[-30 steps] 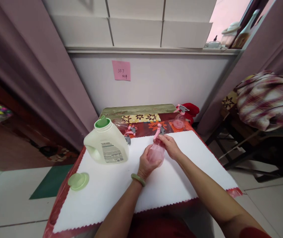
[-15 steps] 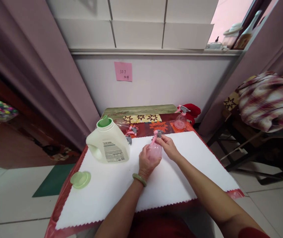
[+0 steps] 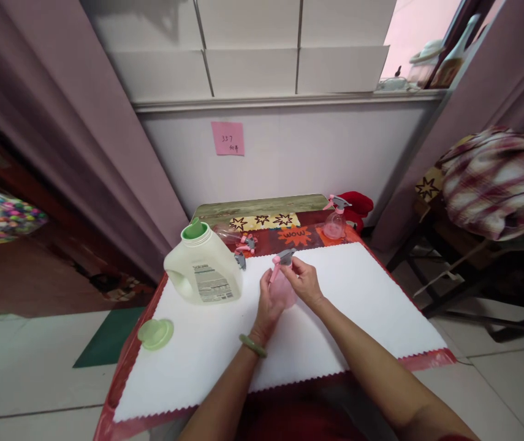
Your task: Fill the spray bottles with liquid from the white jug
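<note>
A small pink spray bottle (image 3: 284, 293) stands upright over the middle of the white cloth, its grey and pink trigger head (image 3: 283, 257) on top. My left hand (image 3: 268, 300) is wrapped round the left side of the bottle's body. My right hand (image 3: 305, 280) pinches the bottle at the neck, just below the trigger head. To the left is a large white jug (image 3: 206, 269), uncapped, with a green spout inside its mouth. Its light green cap (image 3: 155, 334) lies on the cloth near the left edge.
Another pink spray bottle (image 3: 334, 223) stands at the back right, in front of a red plush-looking thing (image 3: 358, 205). Pink and grey spray heads (image 3: 247, 244) lie behind the jug beside a clear bottle (image 3: 227, 235). A plaid cloth (image 3: 496, 180) is heaped at right.
The trigger head has turned, its grey lever now reaching further right. My right hand has shifted lower and left at the neck, and my left hand's fingers have straightened along the bottle.
</note>
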{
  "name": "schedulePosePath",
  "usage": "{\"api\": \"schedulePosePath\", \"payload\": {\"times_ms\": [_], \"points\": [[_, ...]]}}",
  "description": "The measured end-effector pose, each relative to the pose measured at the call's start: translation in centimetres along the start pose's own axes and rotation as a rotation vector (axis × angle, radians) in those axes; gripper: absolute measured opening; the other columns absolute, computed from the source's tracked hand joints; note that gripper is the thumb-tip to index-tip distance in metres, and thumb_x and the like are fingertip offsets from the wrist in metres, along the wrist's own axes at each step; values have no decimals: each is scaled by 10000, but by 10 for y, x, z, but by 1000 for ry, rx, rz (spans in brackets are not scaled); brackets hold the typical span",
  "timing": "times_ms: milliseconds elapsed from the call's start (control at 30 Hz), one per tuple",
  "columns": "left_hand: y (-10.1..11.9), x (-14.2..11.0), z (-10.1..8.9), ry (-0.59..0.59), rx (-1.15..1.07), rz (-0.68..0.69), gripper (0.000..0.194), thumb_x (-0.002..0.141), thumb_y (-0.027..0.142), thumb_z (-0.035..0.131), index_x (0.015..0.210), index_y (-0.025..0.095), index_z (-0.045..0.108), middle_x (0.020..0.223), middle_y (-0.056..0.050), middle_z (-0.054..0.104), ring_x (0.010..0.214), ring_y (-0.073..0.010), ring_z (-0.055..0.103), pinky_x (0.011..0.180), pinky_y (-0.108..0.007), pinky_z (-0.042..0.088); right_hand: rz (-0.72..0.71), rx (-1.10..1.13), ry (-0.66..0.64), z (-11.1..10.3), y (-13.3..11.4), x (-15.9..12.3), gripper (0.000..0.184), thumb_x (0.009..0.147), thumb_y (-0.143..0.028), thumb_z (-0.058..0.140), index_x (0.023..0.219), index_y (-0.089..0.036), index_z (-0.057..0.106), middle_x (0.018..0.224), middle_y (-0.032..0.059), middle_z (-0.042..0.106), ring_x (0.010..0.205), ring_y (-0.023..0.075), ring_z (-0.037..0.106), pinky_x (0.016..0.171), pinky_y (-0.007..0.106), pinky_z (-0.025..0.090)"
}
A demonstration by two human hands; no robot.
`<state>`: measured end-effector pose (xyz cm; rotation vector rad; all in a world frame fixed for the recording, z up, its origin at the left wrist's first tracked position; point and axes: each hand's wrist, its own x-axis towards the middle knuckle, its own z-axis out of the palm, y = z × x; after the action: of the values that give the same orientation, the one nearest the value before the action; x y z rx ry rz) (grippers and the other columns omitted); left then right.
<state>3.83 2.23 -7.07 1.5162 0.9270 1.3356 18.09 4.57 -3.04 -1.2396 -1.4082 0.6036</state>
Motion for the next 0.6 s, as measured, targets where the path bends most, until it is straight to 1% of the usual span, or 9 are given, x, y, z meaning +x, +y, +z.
{"api": "schedulePosePath", "payload": {"times_ms": [67,100,133,167,233,300,367,467,600], "points": [[14,-3,-4,27,-40,58,853,819,614,639,1523,219,364,1592,-169,404,1498,-352,383,1195,-491,372,-31,-36,34,6,-1,-4,401,873,-537,643,645,-241,500,607,-47,438,603,140,391,617,281,358],[22,-2,-6,52,-49,80,811,843,586,636,1523,232,369,1592,-152,403,1511,-340,363,1214,-484,348,-41,-51,50,8,-1,-7,404,869,-536,649,639,-241,496,610,-44,450,604,142,397,623,283,364],[30,0,-6,82,-46,88,762,851,552,656,1500,241,404,1560,-137,440,1497,-328,382,1219,-475,343,-45,-62,66,11,-1,-9,404,865,-536,655,636,-242,499,614,-40,465,606,144,404,628,285,370],[38,3,-6,112,-24,76,713,837,521,699,1449,240,464,1493,-125,500,1453,-319,437,1205,-466,362,-44,-68,81,13,-1,-11,400,861,-537,659,637,-244,507,619,-34,484,607,148,413,632,288,376],[52,14,-5,168,58,9,612,753,469,809,1265,208,598,1290,-105,620,1287,-298,575,1135,-442,437,-35,-62,114,16,-3,-16,385,851,-538,671,640,-249,529,625,-21,516,605,158,429,635,296,389],[60,26,-3,191,108,-56,509,677,424,870,1073,177,665,1099,-85,681,1102,-264,654,1050,-422,495,-22,-45,156,19,-4,-21,356,838,-531,685,652,-256,556,627,-10,546,604,171,452,634,305,401],[63,36,-2,166,101,-84,442,648,389,883,976,165,689,991,-76,717,975,-238,685,979,-412,530,-13,-23,198,21,-5,-24,309,818,-522,704,689,-262,598,659,9,604,625,191,503,655,317,425],[63,47,-3,100,77,-95,398,634,356,880,940,162,714,953,-83,757,892,-234,709,888,-401,566,8,9,246,25,-5,-26,267,779,-522,736,750,-270,653,734,38,682,687,228,578,719,345,465],[66,53,-8,8,78,-92,305,648,340,871,858,167,735,859,-79,767,793,-232,716,765,-376,593,77,-31,247,28,-3,-26,287,756,-538,743,756,-268,647,749,37,702,701,229,600,745,352,485]]}}
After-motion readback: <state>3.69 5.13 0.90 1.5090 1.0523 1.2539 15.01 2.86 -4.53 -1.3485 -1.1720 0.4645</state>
